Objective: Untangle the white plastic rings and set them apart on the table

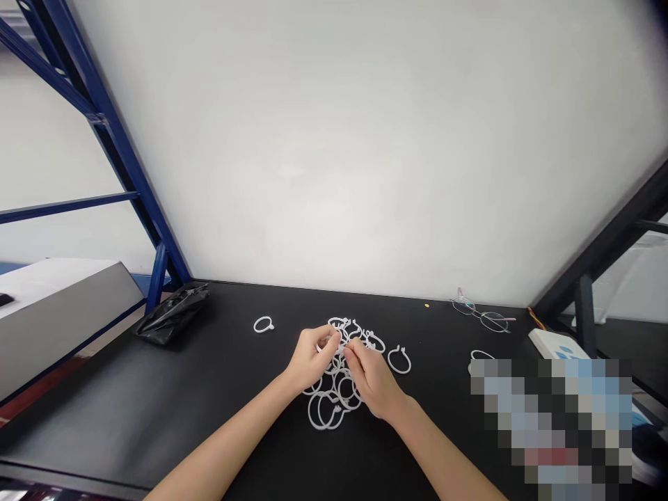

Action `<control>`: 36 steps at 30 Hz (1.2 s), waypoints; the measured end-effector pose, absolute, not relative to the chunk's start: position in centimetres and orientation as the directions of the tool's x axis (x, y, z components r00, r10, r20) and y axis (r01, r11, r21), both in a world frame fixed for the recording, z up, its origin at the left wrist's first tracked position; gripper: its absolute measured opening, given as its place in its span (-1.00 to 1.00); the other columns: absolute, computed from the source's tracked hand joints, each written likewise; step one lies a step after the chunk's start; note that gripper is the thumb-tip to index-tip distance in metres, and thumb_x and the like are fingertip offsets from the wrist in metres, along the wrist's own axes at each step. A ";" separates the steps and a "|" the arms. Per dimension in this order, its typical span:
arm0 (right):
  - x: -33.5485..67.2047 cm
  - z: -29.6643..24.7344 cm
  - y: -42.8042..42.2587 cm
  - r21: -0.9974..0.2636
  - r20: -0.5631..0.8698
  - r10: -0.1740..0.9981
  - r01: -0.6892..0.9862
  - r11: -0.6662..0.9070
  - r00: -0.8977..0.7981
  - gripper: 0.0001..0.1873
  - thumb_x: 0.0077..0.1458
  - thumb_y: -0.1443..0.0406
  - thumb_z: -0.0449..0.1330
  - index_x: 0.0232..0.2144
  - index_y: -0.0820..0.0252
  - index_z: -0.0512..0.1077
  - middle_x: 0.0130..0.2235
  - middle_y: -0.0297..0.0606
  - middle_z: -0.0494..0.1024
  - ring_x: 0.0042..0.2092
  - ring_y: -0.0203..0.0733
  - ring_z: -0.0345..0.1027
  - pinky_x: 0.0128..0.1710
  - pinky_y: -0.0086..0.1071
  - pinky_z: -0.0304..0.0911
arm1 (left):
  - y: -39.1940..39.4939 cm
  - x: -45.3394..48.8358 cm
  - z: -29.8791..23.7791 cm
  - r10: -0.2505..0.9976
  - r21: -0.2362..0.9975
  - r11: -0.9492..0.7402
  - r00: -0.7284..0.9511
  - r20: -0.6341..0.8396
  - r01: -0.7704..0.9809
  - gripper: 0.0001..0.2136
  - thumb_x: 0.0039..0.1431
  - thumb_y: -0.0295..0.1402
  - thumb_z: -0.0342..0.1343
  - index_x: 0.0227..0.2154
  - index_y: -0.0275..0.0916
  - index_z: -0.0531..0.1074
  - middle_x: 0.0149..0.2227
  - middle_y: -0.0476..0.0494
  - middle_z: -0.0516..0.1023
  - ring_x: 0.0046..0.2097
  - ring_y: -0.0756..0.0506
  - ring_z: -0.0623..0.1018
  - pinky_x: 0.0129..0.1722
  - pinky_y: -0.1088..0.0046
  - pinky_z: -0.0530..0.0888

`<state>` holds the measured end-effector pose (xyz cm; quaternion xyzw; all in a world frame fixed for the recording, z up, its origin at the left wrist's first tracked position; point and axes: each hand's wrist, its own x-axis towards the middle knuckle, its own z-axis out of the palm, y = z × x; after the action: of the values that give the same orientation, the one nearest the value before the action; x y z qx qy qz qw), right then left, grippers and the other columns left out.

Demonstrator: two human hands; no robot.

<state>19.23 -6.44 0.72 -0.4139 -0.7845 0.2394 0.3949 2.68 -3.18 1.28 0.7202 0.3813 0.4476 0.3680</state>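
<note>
A pile of white plastic curtain rings (328,412), several of them with a gap at the clasp, lies on the black table (219,417). Over the pile my left hand (312,360) is closed in a pinch, thumb against fingers, on what looks like one of these rings. My right hand (374,379) pinches close beside it, fingertips almost meeting the left ones, seemingly on the same white ring. The fingers hide most of the held piece. One open ring (399,360) lies apart just right of the pile, and a closed ring (264,324) lies to the left.
A crumpled black plastic bag (175,314) sits at the back left, beside a blue metal frame (112,146). Eyeglasses (480,315) lie at the back right, near a white box (556,344). Another white ring (481,353) is partly covered by a blurred patch. A pale wall stands behind.
</note>
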 end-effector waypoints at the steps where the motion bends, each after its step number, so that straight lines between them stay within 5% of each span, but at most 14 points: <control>1: 19.2 0.7 -6.5 -0.700 0.418 0.837 0.463 0.544 -0.352 -0.73 0.35 0.26 -0.14 -0.45 0.09 0.07 -0.54 -0.47 0.15 -0.53 -0.33 0.03 -0.47 -0.40 -0.02 | -3.2 2.7 1.3 0.880 0.870 -0.441 0.301 0.369 0.222 -0.64 0.30 -0.18 -0.08 -0.57 -0.27 0.26 -0.60 0.07 0.12 -0.53 0.06 0.14 -0.51 0.52 0.12; 36: 18.7 0.1 -6.4 -0.713 0.509 0.795 0.356 0.604 -0.330 -0.75 0.36 0.25 -0.11 -0.42 0.11 0.11 -0.56 -0.48 0.14 -0.57 -0.36 0.01 -0.52 -0.42 -0.01 | -4.0 2.7 1.7 0.860 0.840 -0.498 0.242 0.449 0.215 -0.69 0.24 -0.26 -0.07 -0.57 -0.29 0.31 -0.64 0.07 0.19 -0.58 0.08 0.18 -0.57 0.53 0.13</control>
<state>18.68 -6.45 0.09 -0.3702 -0.7773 0.2468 0.4449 2.68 -4.01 1.70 0.7152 0.3757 0.4876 0.3311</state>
